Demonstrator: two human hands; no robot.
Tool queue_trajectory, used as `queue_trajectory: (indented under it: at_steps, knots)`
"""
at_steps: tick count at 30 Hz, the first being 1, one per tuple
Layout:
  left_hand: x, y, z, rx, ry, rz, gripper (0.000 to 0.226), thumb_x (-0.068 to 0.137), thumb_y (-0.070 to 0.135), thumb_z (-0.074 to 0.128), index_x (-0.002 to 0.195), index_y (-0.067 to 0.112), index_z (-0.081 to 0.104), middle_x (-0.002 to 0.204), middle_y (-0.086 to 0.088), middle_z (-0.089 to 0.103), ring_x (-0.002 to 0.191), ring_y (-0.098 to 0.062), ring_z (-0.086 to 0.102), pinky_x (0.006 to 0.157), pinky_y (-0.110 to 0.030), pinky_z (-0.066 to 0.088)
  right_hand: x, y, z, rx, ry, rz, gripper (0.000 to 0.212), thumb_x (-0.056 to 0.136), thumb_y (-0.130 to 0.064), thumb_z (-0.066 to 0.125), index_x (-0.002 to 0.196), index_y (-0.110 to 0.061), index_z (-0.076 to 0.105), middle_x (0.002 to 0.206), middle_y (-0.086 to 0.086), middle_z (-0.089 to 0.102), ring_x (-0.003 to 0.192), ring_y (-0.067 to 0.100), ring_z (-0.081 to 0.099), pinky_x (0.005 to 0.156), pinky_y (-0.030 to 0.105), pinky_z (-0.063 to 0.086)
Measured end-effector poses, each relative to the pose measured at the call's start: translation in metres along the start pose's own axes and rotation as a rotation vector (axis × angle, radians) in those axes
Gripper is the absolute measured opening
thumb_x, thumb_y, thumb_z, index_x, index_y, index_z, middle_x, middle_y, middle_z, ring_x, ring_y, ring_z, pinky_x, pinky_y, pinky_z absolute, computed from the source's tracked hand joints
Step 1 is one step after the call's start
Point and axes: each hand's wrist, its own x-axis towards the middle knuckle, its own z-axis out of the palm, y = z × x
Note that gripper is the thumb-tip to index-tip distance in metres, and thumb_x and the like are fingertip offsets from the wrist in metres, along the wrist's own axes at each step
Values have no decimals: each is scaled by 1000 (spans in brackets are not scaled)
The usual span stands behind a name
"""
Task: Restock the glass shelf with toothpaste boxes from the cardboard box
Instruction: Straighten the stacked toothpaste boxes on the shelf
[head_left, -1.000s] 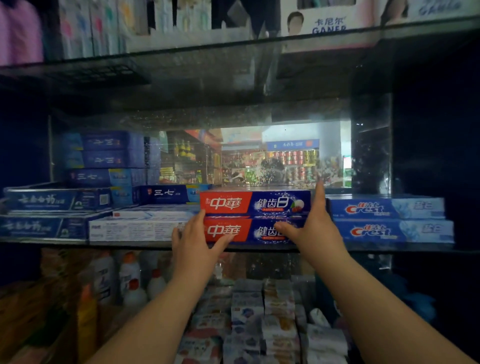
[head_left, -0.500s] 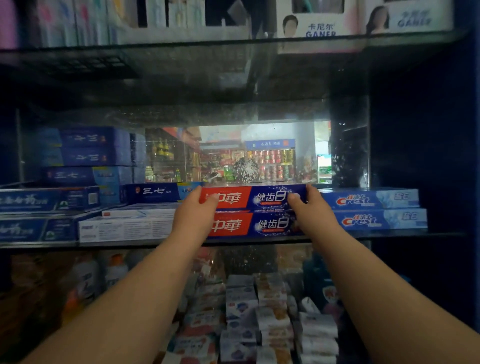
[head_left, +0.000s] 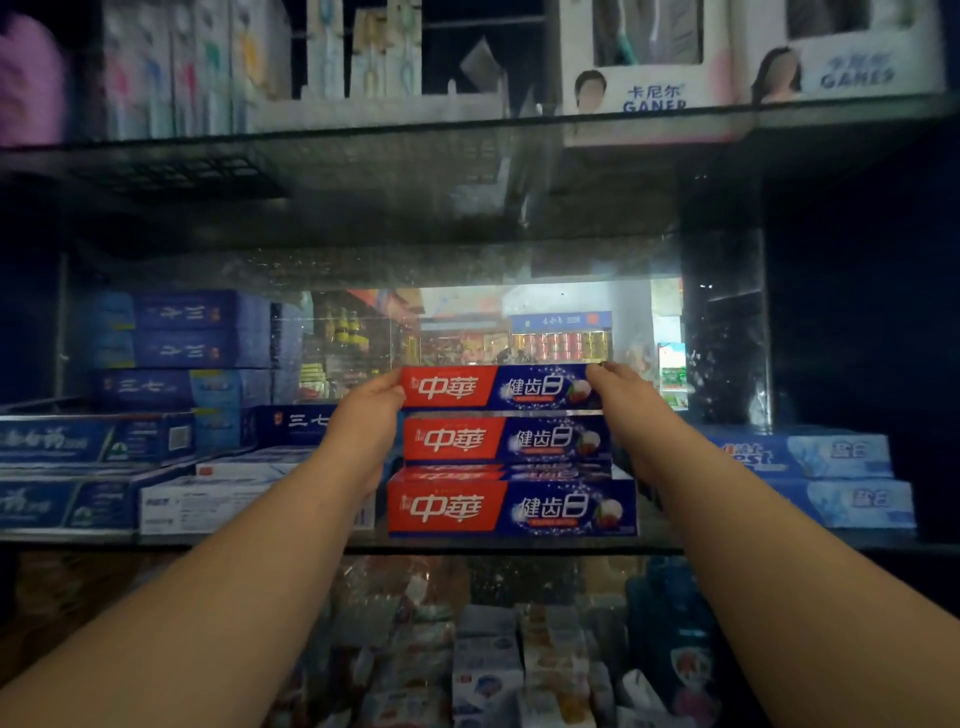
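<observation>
Toothpaste box (head_left: 498, 385) held, Crest boxes (head_left: 810, 457) right, blue boxes (head_left: 93, 441) left

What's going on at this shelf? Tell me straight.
A person grips a red-and-blue toothpaste box by its ends, left hand on the red end, right hand on the blue end, at the top of a stack of matching boxes on the glass shelf. Crest boxes lie to the stack's right.

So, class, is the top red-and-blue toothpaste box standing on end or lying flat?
Lying flat: top box runs level lengthwise, left hand and right hand holding its ends.
</observation>
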Motion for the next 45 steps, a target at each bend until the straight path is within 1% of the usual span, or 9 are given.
queue_trajectory:
  at_steps: [3, 6, 14, 18, 25, 28, 32, 39, 45]
  knots:
    - [11, -5, 3, 13, -35, -22, 29, 101, 14, 42, 125, 21, 57, 87, 2, 68, 70, -7, 63, 46, -17, 50, 10, 3, -5, -46, -19, -3, 39, 100, -47, 30, 120, -16, 46, 94, 1, 60, 78, 17, 61, 58, 28, 45]
    - [18, -9, 5, -4, -15, -31, 34, 100, 18, 44, 133, 21, 53, 89, 3, 66, 75, -8, 62, 58, -26, 51, 13, 5, -8, -63, -34, -11, 50, 100, -50, 29, 128, -12, 46, 90, -1, 59, 72, 12, 58, 52, 23, 39]
    - [23, -17, 4, -37, 16, -52, 32, 99, 21, 45, 128, 25, 57, 99, -5, 72, 94, -24, 68, 88, -44, 54, 12, 12, 1, -1, -98, 9, 75, 82, -74, 34, 143, -29, 29, 133, 3, 54, 109, 28, 59, 98, 51, 45]
    - [18, -15, 5, -30, -24, -55, 31, 100, 23, 44, 129, 26, 56, 99, -6, 72, 90, -22, 68, 79, -39, 55, 6, 8, 0, 20, -113, 24, 60, 93, -62, 33, 141, -26, 34, 128, 8, 57, 112, 32, 58, 101, 55, 43]
    - [-9, -2, 10, 63, 28, -8, 46, 100, 36, 43, 145, 26, 37, 103, 5, 60, 74, -7, 52, 70, -31, 46, -13, 9, -6, 6, -50, 73, 81, 88, -65, 41, 152, -30, 5, 157, 8, 24, 134, 37, 39, 105, 57, 37]
    - [-33, -11, 4, 225, 67, 37, 49, 100, 37, 43, 147, 28, 32, 131, -6, 55, 82, -12, 57, 76, -34, 50, -35, 22, -10, -39, -58, 71, 80, 90, -56, 48, 151, -34, 2, 157, 7, 23, 135, 35, 39, 105, 55, 40]
    - [-67, -30, -1, 392, 7, 71, 40, 98, 30, 48, 137, 26, 44, 116, 0, 63, 96, -19, 63, 89, -39, 51, -67, 36, -6, -208, -79, 69, 81, 95, -36, 54, 152, -27, -3, 149, 7, 39, 124, 31, 50, 98, 41, 43]
    - [-89, -35, 2, 370, 21, 66, 38, 97, 26, 50, 135, 25, 47, 113, 3, 61, 98, -16, 59, 84, -35, 52, -84, 43, 1, -506, 78, -37, 38, 94, -26, 55, 129, -15, 45, 119, 9, 62, 89, 21, 54, 75, 33, 45]
    - [-88, -31, 0, 62, 72, 91, 43, 101, 21, 43, 143, 24, 39, 105, 16, 59, 84, 4, 54, 67, -21, 44, -86, 40, -7, -382, 191, -102, 37, 95, -26, 56, 129, -13, 46, 117, 5, 61, 81, 12, 50, 67, 26, 42]
